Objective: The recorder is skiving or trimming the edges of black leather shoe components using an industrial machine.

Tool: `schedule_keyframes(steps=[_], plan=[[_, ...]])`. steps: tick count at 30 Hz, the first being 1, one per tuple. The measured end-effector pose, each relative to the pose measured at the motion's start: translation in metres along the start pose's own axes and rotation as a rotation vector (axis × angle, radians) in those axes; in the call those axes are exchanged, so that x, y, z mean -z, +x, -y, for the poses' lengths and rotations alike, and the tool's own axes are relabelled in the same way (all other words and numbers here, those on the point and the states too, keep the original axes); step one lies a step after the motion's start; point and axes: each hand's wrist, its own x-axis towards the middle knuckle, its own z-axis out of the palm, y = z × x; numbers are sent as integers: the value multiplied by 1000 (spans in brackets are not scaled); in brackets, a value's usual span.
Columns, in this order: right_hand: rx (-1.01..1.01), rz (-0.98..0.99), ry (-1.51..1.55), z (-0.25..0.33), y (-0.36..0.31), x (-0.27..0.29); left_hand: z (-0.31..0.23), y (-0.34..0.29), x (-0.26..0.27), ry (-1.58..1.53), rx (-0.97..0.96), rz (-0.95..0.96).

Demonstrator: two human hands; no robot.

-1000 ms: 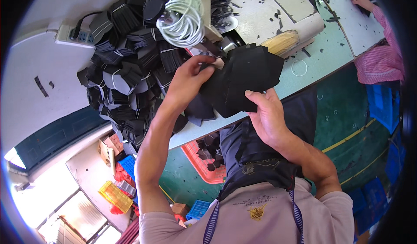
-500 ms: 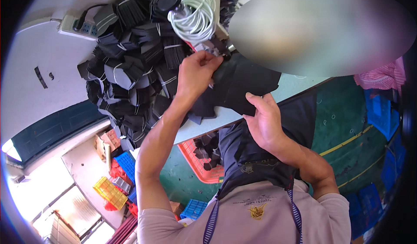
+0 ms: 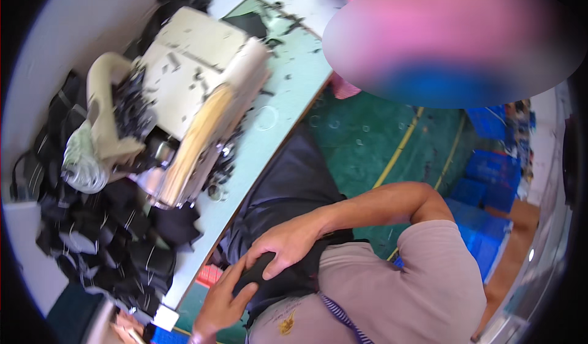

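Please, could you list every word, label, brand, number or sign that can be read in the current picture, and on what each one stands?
There is no text that I can quote.
Shirt: small lettering near a yellow emblem, too small and blurred to read.
Strap: stripes, no readable text.
Blue crates: no readable text.

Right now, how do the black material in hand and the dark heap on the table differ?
Size: the black material is small; the dark heap is far larger.
Place: the black material is between the left hand and right hand; the dark heap lies on the table, untouched.
Shared: both look dark.
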Motion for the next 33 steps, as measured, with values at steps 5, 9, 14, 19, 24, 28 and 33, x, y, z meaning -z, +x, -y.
schedule_keyframes(steps=[5, 9, 14, 19, 24, 28, 33], plan=[[126, -240, -79, -4, 23, -10, 63, -1, -5, -324, 89, -255], [494, -820, -324, 0, 66, 36, 36, 45, 78, -102, -172, -443], [-130, -534, 182, 46, 79, 90, 23, 60, 151, -120, 109, -434], [-43, -615, -465, 48, 74, 131, 46, 62, 178, -281, 158, -359], [-33, -689, -1232, 84, 60, 155, 32, 69, 194, -190, 250, -395], [126, -646, -1338, 85, 73, 151, 36, 71, 198, -251, 136, -265], [60, -582, -1405, 87, 68, 160, 41, 70, 196, -267, 199, -285]])
